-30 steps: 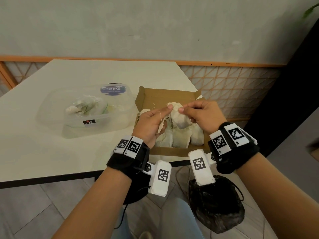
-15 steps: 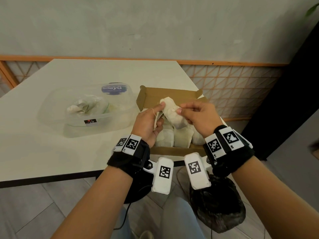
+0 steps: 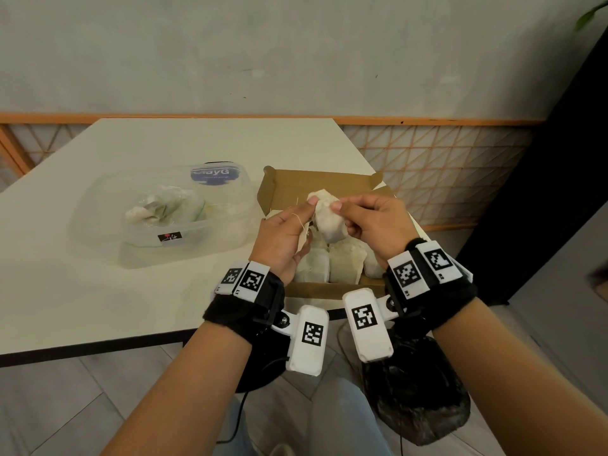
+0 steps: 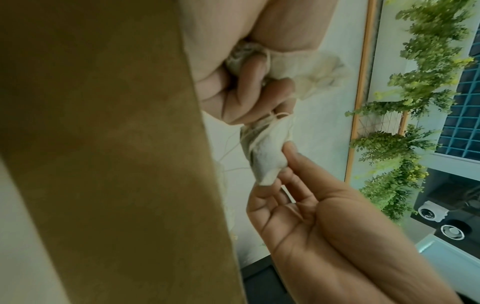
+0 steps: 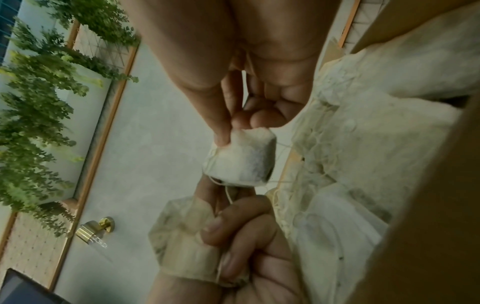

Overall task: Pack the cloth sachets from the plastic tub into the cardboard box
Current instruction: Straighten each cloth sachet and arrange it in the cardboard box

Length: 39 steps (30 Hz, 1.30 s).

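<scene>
In the head view, a cloth sachet [image 3: 327, 218] is held above the cardboard box [image 3: 316, 184], pinched from either side by the left hand [image 3: 283, 238] and the right hand [image 3: 375, 222]. Compared with a second ago, the sachet has been raised slightly and drawn further toward the box's far wall, while a loose thread [image 3: 301, 222] is now seen draped over the left fingers. Several packed sachets [image 3: 330, 266] are stood in a row at the near end of the box; more sachets [image 3: 164, 209] are left in the plastic tub [image 3: 227, 238] on the table [image 3: 98, 291], so the task is judged to be partly done.

In the left wrist view, a second crumpled sachet [image 4: 306, 70] is seen clenched in the left hand's curled fingers, while the shared sachet's lower corner is pinched by the right fingertips [image 4: 288, 150].

In the right wrist view, the shared sachet is nipped at its upper corner between right thumb and forefinger, the other being kept in the left fist. It is judged that tangled threads are being separated before placement
</scene>
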{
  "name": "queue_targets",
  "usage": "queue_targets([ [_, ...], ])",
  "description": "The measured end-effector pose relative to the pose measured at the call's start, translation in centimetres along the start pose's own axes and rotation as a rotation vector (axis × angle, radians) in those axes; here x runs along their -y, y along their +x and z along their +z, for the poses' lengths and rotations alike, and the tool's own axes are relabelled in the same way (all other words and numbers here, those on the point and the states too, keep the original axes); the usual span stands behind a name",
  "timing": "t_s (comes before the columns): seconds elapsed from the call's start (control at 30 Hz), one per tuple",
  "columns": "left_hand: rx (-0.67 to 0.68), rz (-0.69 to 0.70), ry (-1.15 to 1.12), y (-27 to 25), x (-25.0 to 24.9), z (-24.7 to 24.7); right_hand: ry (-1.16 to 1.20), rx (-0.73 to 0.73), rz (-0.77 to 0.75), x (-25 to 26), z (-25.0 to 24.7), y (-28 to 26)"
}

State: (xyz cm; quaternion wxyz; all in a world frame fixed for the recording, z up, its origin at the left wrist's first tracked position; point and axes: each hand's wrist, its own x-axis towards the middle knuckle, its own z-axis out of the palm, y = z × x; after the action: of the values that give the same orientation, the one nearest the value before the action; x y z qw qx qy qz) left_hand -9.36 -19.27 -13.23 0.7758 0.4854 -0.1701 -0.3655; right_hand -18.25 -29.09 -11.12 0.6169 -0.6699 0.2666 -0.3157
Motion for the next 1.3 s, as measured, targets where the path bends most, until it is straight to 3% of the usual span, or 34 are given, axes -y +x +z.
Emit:
queue_targets([
  [0.4,0.009,0.067,0.100,-0.5,0.0,0.4,-0.141,-0.026,-0.049,0.1,0.1,0.3],
  [0.5,0.041,0.073,0.136,-0.6,0.0,0.5,-0.370,0.040,-0.129,0.7,-0.7,1.0],
  [0.67,0.130,0.055,0.158,-1.1,0.0,0.9,-0.792,0.314,-0.165,3.2,-1.8,1.7],
  [0.77,0.117,0.015,0.159,-0.9,0.0,0.9,-0.894,0.327,-0.163,4.0,-2.3,1.7],
  [0.97,0.032,-0.030,0.120,0.0,0.2,0.1,-0.936,0.337,-0.063,5.8,-5.2,1.3],
  [1.07,0.026,-0.024,0.111,0.4,0.2,-0.3,-0.928,0.409,0.018,6.1,-7.1,0.6],
  [1.17,0.022,-0.025,0.138,0.6,0.4,-0.4,-0.905,0.466,0.133,4.8,-8.0,0.2],
  [1.3,0.020,-0.031,0.128,0.5,0.5,-0.3,-1.034,0.400,0.174,1.8,-8.1,0.5],
])
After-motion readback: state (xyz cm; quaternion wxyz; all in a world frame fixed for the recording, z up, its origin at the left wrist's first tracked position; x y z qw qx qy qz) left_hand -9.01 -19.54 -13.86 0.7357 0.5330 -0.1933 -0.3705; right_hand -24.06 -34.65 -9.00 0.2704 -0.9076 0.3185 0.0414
